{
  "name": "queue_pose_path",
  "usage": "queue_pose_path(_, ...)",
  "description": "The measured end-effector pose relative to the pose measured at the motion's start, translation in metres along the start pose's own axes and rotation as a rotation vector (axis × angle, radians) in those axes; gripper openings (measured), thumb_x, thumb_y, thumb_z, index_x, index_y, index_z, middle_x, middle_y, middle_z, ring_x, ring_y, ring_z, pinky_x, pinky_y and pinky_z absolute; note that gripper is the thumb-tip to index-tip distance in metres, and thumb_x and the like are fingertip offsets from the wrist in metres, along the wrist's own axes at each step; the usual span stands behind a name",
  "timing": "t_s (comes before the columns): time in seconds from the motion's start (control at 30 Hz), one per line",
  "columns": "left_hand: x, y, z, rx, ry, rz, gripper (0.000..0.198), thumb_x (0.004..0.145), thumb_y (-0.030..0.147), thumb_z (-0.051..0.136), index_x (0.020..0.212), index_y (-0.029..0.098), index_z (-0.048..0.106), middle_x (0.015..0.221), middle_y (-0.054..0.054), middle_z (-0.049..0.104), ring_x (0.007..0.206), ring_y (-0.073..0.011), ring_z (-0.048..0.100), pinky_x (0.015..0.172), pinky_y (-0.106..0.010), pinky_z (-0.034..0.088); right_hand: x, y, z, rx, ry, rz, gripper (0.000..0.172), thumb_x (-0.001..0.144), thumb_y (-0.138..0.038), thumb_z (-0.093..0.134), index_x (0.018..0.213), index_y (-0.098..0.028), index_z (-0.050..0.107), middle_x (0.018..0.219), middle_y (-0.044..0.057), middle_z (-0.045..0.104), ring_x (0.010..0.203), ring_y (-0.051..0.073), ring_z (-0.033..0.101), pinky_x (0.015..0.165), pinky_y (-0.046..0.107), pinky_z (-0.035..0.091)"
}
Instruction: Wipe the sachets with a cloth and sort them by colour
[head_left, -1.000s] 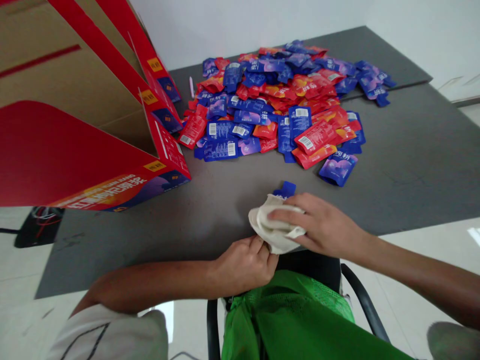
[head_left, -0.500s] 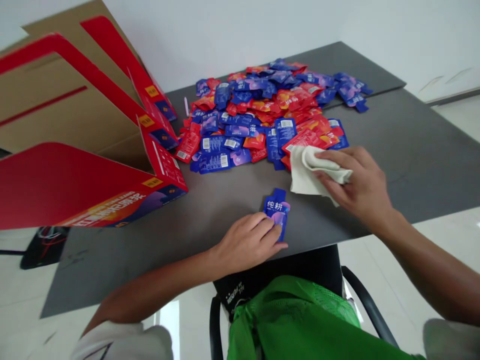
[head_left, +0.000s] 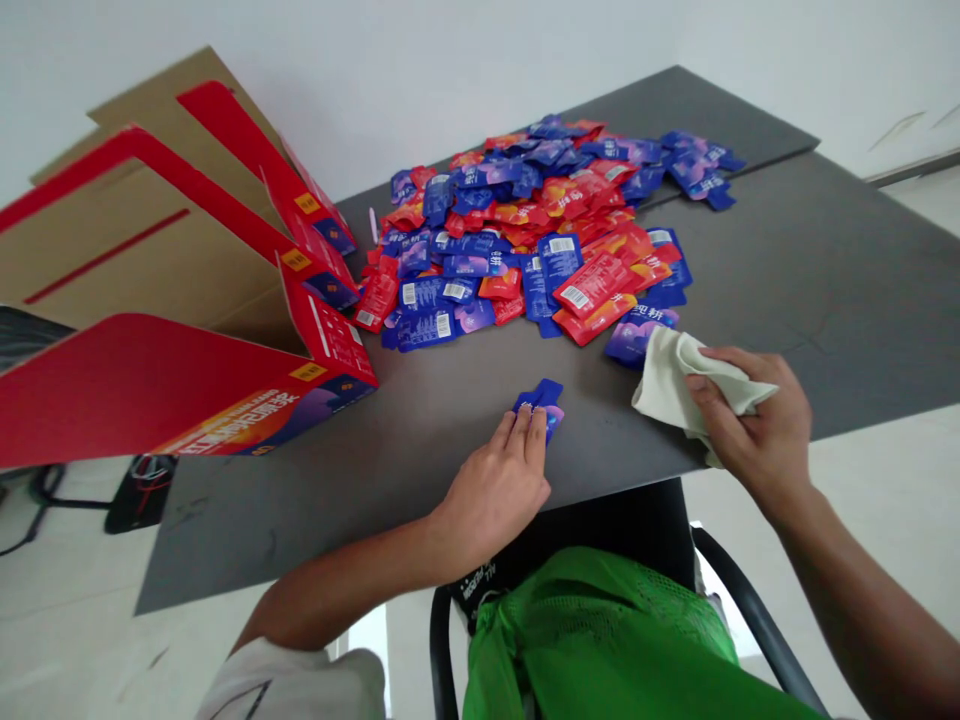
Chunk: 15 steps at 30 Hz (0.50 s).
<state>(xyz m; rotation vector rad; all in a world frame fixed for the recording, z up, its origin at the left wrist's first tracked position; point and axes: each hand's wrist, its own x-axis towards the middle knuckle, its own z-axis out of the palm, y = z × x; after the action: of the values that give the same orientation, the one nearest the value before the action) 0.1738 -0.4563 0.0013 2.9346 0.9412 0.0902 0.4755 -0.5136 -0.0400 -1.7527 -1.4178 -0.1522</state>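
A small blue spouted pouch [head_left: 553,418] lies on the grey table near its front edge. The fingers of my left hand [head_left: 502,495] stretch flat over its lower part and hide much of it; the thumb is off the pouch. A folded white cloth [head_left: 671,385] is gripped between the thumb and fingers of my right hand [head_left: 761,425], low over the table's front right. Just left of the cloth, another blue pouch [head_left: 634,340] lies at the near edge of a big heap of red and blue pouches [head_left: 525,220].
Open red cartons [head_left: 150,380] with brown insides stand at the table's left. A thin pale pink stick [head_left: 373,226] lies by the heap's left side. The grey table [head_left: 810,300] meets a white wall [head_left: 450,60] at the back. A black chair arm [head_left: 757,620] is below.
My right hand has drawn the cloth right and nearer, away from the heap, uncovering a blue pouch there. My left hand's fingers have straightened flat over the front pouch. The view has shifted slightly.
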Motion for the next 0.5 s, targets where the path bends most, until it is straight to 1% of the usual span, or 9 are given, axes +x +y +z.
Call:
queue_pose_path(0.07,-0.001,-0.007,-0.005,-0.086,0.001,-0.044,0.058,0.094,0.009,0.052,0.151,0.005,0.039,0.141,-0.023,0.066,0.125,-0.027,0.07,0.101,-0.036,0.06,0.0,0.0,0.001,0.009,0.015,0.004,0.028,0.092,-0.038,0.069,0.116,-0.025,0.072,0.103,0.011,0.073,0.094,0.029,0.069,0.084,0.043,0.054)
queue_pose_path(0.17,0.001,-0.028,-0.009,-0.27,0.04,-0.173,0.043,0.101,0.013,0.05,0.143,0.016,0.043,0.124,-0.013,0.075,0.099,-0.022,0.079,0.086,-0.034,0.064,0.0,0.002,0.002,0.006,0.006,0.008,0.028,0.092,-0.038,0.069,0.116,-0.024,0.073,0.102,0.011,0.073,0.093,0.028,0.068,0.083,0.042,0.052)
queue_pose_path(0.23,0.003,-0.042,-0.005,-0.454,0.094,-0.244,0.034,0.105,0.022,0.05,0.138,0.02,0.042,0.118,-0.01,0.075,0.086,-0.0183,0.078,0.078,-0.032,0.064,0.001,0.002,0.002,-0.003,-0.001,-0.002,0.029,0.092,-0.038,0.069,0.116,-0.023,0.073,0.103,0.012,0.074,0.092,0.028,0.068,0.082,0.041,0.052)
queue_pose_path(0.3,0.005,-0.053,0.004,-0.624,0.137,-0.299,0.036,0.107,0.028,0.05,0.139,0.02,0.037,0.113,-0.007,0.074,0.075,-0.0134,0.075,0.071,-0.028,0.063,0.001,0.003,0.003,-0.01,-0.012,-0.015,0.03,0.092,-0.037,0.069,0.117,-0.022,0.073,0.105,0.012,0.075,0.093,0.027,0.068,0.082,0.041,0.053)
queue_pose_path(0.33,0.005,-0.056,0.009,-0.661,0.151,-0.313,0.037,0.107,0.029,0.05,0.14,0.02,0.037,0.11,-0.005,0.073,0.073,-0.0121,0.073,0.07,-0.027,0.062,0.002,0.002,0.003,-0.013,-0.016,-0.02,0.03,0.092,-0.037,0.069,0.117,-0.021,0.073,0.107,0.013,0.075,0.094,0.027,0.068,0.083,0.041,0.053)
queue_pose_path(0.37,0.005,-0.057,0.013,-0.654,0.154,-0.306,0.035,0.107,0.028,0.05,0.14,0.019,0.038,0.108,-0.005,0.072,0.076,-0.0124,0.073,0.073,-0.027,0.062,0.002,0.002,0.003,-0.015,-0.022,-0.023,0.03,0.092,-0.038,0.069,0.117,-0.021,0.073,0.108,0.013,0.075,0.095,0.027,0.068,0.084,0.041,0.053)
queue_pose_path(0.4,0.005,-0.057,0.016,-0.605,0.151,-0.28,0.033,0.108,0.028,0.049,0.139,0.019,0.043,0.109,-0.005,0.071,0.084,-0.014,0.073,0.079,-0.03,0.062,0.002,0.002,0.003,-0.02,-0.033,-0.024,0.03,0.093,-0.038,0.069,0.117,-0.021,0.073,0.108,0.013,0.076,0.096,0.028,0.068,0.084,0.041,0.053)
queue_pose_path(0.47,0.001,-0.052,0.017,-0.42,0.168,-0.21,0.03,0.108,0.03,0.05,0.134,0.017,0.053,0.12,-0.011,0.068,0.106,-0.0202,0.07,0.094,-0.037,0.06,0.003,0.001,0.004,-0.03,-0.058,-0.028,0.03,0.093,-0.04,0.068,0.117,-0.022,0.073,0.109,0.013,0.076,0.097,0.028,0.068,0.084,0.042,0.053)
queue_pose_path(0.5,-0.002,-0.049,0.017,-0.312,0.19,-0.176,0.031,0.107,0.032,0.052,0.133,0.016,0.057,0.126,-0.014,0.065,0.112,-0.0232,0.068,0.098,-0.041,0.059,0.003,0.002,0.004,-0.033,-0.07,-0.032,0.03,0.094,-0.04,0.067,0.117,-0.022,0.072,0.109,0.013,0.076,0.096,0.028,0.068,0.083,0.042,0.053)
